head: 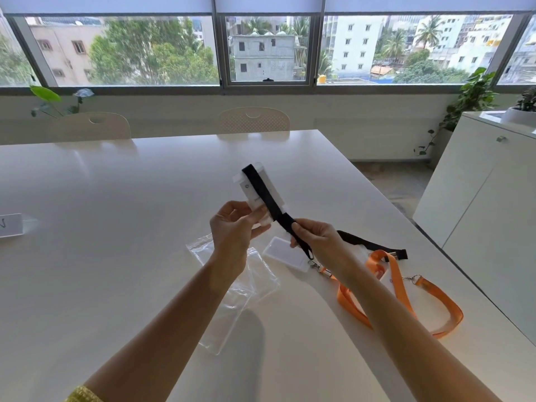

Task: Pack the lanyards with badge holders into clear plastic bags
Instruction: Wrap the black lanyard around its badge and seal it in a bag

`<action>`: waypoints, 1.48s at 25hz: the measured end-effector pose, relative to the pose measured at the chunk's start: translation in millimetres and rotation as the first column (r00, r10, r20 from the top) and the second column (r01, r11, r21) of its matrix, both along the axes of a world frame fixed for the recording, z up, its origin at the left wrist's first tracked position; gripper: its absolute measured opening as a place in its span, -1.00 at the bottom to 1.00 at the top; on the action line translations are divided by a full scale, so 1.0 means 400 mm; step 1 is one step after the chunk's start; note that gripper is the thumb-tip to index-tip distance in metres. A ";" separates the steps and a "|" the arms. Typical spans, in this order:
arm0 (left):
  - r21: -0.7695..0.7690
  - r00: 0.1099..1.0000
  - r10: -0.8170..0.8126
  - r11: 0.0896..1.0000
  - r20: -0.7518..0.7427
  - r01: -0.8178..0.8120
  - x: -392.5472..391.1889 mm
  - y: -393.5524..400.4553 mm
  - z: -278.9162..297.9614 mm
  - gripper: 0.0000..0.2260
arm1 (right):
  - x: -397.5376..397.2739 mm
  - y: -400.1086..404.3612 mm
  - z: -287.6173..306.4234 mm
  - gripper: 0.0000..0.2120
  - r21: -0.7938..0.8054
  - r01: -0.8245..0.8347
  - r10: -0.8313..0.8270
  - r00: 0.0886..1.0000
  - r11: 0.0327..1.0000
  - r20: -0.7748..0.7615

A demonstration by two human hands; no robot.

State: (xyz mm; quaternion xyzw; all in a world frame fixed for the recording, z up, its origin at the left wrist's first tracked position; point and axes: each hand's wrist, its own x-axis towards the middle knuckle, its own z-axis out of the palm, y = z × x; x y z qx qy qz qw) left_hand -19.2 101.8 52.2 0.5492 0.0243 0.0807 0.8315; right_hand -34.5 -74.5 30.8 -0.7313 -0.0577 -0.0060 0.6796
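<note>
My left hand (232, 230) holds a white badge holder (255, 190) up above the table, gripping its lower end. A black lanyard strap (262, 190) is wound lengthwise over the holder. My right hand (316, 240) pinches the free part of that strap just below the holder. Several clear plastic bags (232, 288) lie flat on the table under my left forearm. Another white badge holder (287, 253) lies on the table, clipped to an orange lanyard (403, 288) at the right. A second black lanyard (374, 245) lies behind my right hand.
The white table (116, 227) fills the view. A white card or packed bag (11, 229) lies at the far left edge. Two chairs (253, 120) stand at the far side. A white cabinet (478, 198) stands to the right, with plants by the window.
</note>
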 end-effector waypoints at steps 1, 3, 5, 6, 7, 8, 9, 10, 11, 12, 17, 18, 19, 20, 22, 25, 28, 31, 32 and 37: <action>0.071 0.998 0.048 0.996 0.032 -0.050 -0.002 -0.004 -0.004 -0.79 | -0.004 0.003 -0.003 -0.74 -0.042 -0.004 0.003 1.000 0.999 -0.013; 0.238 0.987 0.131 0.960 0.097 -0.151 -0.001 -0.005 -0.013 -0.78 | -0.010 0.011 -0.011 -0.78 -0.061 -0.015 0.011 0.998 0.998 -0.069; 0.419 0.967 0.187 0.875 0.173 -0.244 0.002 0.001 -0.025 -0.79 | -0.014 0.015 -0.006 -0.85 0.021 0.025 -0.022 0.991 0.999 -0.135; 0.499 0.956 0.197 0.820 0.216 -0.282 0.001 0.005 -0.031 -0.80 | -0.016 0.015 0.002 -0.86 0.077 0.071 -0.059 0.987 0.994 -0.151; 0.558 0.946 0.189 0.770 0.262 -0.308 -0.003 0.008 -0.035 -0.81 | -0.016 0.012 0.012 -0.87 0.140 0.119 -0.095 0.982 0.983 -0.166; 0.598 0.937 0.168 0.732 0.306 -0.327 -0.010 0.008 -0.036 -0.82 | -0.016 0.009 0.023 -0.87 0.208 0.153 -0.115 0.976 0.966 -0.184; 0.630 0.930 0.135 0.702 0.341 -0.333 -0.017 0.008 -0.039 -0.82 | -0.016 0.005 0.034 -0.87 0.271 0.171 -0.115 0.971 0.947 -0.208; 0.659 0.927 0.094 0.678 0.362 -0.326 -0.025 0.009 -0.043 -0.83 | -0.016 0.004 0.041 -0.87 0.323 0.175 -0.100 0.967 0.930 -0.236; 0.679 0.926 0.046 0.667 0.375 -0.308 -0.030 0.008 -0.048 -0.86 | -0.017 0.004 0.049 -0.87 0.363 0.175 -0.076 0.960 0.915 -0.271; 0.697 0.917 -0.008 0.653 0.399 -0.297 -0.033 0.010 -0.056 -0.92 | -0.016 0.007 0.055 -0.87 0.394 0.179 -0.055 0.951 0.902 -0.306; 0.780 0.807 -0.176 0.437 0.563 -0.448 -0.038 0.034 -0.085 -0.77 | -0.007 0.017 0.064 -0.66 0.517 0.269 0.018 0.875 0.812 -0.484; 0.786 0.794 -0.201 0.406 0.574 -0.465 -0.040 0.040 -0.088 -0.75 | -0.006 0.013 0.060 -0.57 0.527 0.268 0.045 0.861 0.807 -0.507; 0.790 0.784 -0.224 0.393 0.579 -0.471 -0.041 0.047 -0.093 -0.75 | -0.006 0.010 0.054 -0.51 0.517 0.247 0.068 0.854 0.820 -0.516; 0.798 0.781 -0.252 0.392 0.572 -0.458 -0.043 0.051 -0.095 -0.77 | -0.008 0.009 0.049 -0.52 0.493 0.219 0.078 0.855 0.842 -0.513; 0.822 0.790 -0.299 0.400 0.536 -0.406 -0.043 0.062 -0.097 -0.81 | -0.010 0.014 0.035 -0.69 0.449 0.197 0.063 0.863 0.871 -0.501; 0.865 0.903 -0.206 0.428 0.377 -0.263 -0.031 0.093 -0.098 -0.71 | -0.014 0.005 0.016 -0.83 0.406 0.218 0.010 0.872 0.888 -0.490; 0.903 0.982 0.019 0.391 0.187 -0.180 -0.030 0.138 -0.117 -0.69 | -0.031 -0.039 -0.005 -0.83 0.262 0.165 -0.015 0.870 0.951 -0.493; 0.944 0.995 0.094 0.324 0.027 -0.056 -0.037 0.171 -0.136 -0.64 | -0.054 -0.086 -0.014 -0.75 0.072 -0.047 0.078 0.851 0.996 -0.520; 0.951 0.995 0.093 0.308 -0.036 0.006 -0.038 0.177 -0.139 -0.57 | -0.059 -0.096 -0.012 -0.74 0.034 -0.109 0.111 0.843 0.993 -0.526; 0.956 0.970 0.083 0.209 -0.228 0.207 -0.039 0.180 -0.147 -0.39 | -0.068 -0.106 -0.017 -0.74 -0.211 -0.287 0.127 0.821 0.934 -0.557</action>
